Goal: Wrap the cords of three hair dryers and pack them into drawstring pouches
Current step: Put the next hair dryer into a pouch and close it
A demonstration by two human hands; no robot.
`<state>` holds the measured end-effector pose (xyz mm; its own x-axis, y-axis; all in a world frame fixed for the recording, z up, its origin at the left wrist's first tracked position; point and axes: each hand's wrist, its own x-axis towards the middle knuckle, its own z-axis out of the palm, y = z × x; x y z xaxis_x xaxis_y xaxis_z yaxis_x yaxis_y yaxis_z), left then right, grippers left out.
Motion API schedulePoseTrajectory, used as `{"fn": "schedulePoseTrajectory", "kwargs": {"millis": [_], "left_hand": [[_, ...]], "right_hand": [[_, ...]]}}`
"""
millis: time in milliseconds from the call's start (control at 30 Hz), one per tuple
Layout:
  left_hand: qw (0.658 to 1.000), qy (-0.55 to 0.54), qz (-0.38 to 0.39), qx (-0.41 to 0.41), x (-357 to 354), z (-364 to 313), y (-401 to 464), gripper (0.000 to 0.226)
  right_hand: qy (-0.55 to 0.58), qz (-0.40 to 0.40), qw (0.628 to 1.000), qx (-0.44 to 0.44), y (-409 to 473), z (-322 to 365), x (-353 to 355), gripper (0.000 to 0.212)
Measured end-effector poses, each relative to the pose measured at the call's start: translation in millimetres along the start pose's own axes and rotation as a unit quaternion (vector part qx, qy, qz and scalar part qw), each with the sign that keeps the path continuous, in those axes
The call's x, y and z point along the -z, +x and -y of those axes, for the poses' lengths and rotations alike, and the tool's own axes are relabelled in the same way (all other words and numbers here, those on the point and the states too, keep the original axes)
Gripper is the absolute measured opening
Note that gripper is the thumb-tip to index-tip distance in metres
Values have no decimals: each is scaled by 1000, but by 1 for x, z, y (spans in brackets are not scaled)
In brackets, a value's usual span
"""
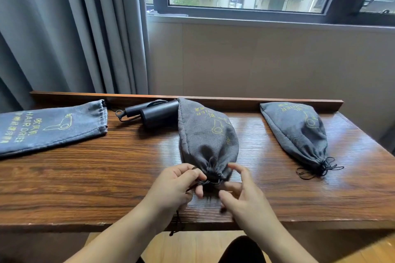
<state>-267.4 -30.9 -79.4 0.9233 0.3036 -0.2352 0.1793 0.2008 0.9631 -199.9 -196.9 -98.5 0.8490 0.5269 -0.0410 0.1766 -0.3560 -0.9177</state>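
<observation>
Left hand [178, 186] pinches pouch [208, 136] drawstring [203, 183]

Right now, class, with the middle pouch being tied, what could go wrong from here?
1. The left hand pinches the drawstring at the middle pouch, whose loose end hangs over the table edge; it might snag.
2. The black hair dryer lies unpacked beside that pouch; tugging could knock it.
3. The flat pouch at far left lies apart from the dryer, so it may get missed.
</observation>
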Motion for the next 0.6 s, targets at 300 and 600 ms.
{"fn": "schedulePoseTrajectory", "kwargs": {"millis": [300, 600], "left_hand": [[1000, 13, 1, -12, -1, 0, -2, 19], [946, 294, -71, -113, 37, 2, 7, 19]], "right_hand": [[258, 65, 963, -36, 10, -5, -24, 100], [-272, -66, 950, 139, 23, -19, 44, 29]]}}
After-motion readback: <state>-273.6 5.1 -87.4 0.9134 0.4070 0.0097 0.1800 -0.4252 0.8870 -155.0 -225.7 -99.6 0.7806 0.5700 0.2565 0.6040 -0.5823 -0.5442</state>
